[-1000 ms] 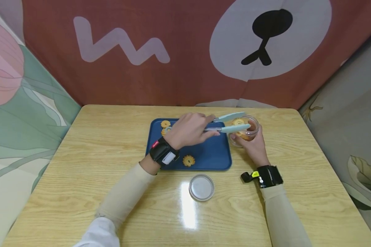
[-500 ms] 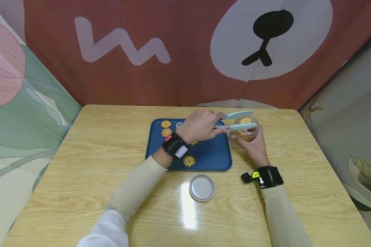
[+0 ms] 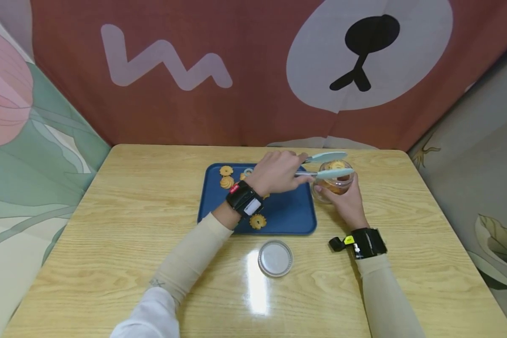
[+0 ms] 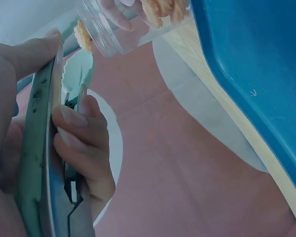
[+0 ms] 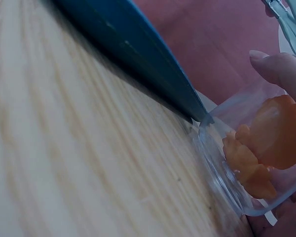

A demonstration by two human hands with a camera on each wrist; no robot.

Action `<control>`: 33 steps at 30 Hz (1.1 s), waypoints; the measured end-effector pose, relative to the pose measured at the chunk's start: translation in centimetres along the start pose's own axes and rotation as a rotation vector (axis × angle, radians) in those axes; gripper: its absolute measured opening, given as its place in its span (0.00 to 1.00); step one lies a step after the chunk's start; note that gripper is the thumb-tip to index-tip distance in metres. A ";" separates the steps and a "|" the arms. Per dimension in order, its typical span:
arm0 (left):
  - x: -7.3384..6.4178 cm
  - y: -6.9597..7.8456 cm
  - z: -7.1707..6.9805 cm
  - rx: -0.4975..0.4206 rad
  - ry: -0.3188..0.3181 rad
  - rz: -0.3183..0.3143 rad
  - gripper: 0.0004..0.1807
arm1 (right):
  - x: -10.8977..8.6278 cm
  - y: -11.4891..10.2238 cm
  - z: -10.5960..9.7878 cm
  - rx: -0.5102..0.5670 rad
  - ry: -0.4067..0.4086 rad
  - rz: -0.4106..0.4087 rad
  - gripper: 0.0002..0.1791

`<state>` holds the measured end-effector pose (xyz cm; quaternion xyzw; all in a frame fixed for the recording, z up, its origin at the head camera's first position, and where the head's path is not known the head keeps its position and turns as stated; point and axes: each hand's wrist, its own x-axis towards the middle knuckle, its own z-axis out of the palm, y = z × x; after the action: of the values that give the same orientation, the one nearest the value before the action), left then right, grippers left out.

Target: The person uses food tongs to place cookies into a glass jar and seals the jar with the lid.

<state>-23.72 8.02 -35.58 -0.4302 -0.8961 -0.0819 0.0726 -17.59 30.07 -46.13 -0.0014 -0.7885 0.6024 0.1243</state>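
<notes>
My left hand (image 3: 279, 172) grips tongs (image 3: 331, 173) with mint-green tips, reaching over the tray to the right. A ridged golden cookie (image 3: 337, 165) sits between the spread tips at the jar's mouth; the left wrist view shows this cookie (image 4: 82, 37) just outside the rim. Whether both tips touch it I cannot tell. Fingers and thumb of my right hand (image 3: 351, 201) wrap round the clear jar (image 5: 222, 170), which stands on the table to the right of the tray. Inside the jar are cookies (image 5: 276, 131). Part of the jar is hidden behind the tongs.
A blue tray (image 3: 293, 220) lies at mid-table with several cookies, including a round flower-edged one (image 3: 257, 221); my left arm covers some. A ring-shaped pale piece (image 3: 248, 172) is near its back edge. The round lid (image 3: 275, 258) lies in front of the tray.
My left hand has moved right with the tongs, bringing the cookie from the jar's left side over to its mouth. My right hand and the jar have stayed in place.
</notes>
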 end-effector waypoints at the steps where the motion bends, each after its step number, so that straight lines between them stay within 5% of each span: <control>1: 0.0 0.0 0.0 -0.006 -0.003 -0.005 0.38 | 0.1 0.3 0.0 0.007 0.003 0.003 0.49; 13: -0.1 0.1 0.1 -0.016 -0.019 -0.050 0.45 | 0.8 2.4 -0.1 0.046 0.030 -0.005 0.47; 25: -1.3 -0.5 -0.3 -0.017 0.045 -0.052 0.46 | -0.3 -0.5 0.1 -0.034 0.022 0.003 0.46; 33: -2.4 -0.9 -0.7 -0.005 0.078 -0.063 0.43 | 0.3 1.7 -0.2 -0.039 0.018 0.012 0.50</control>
<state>-22.87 5.48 -35.49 -0.3986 -0.9054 -0.1028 0.1036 -18.11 30.78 -47.60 -0.0141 -0.7988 0.5877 0.1278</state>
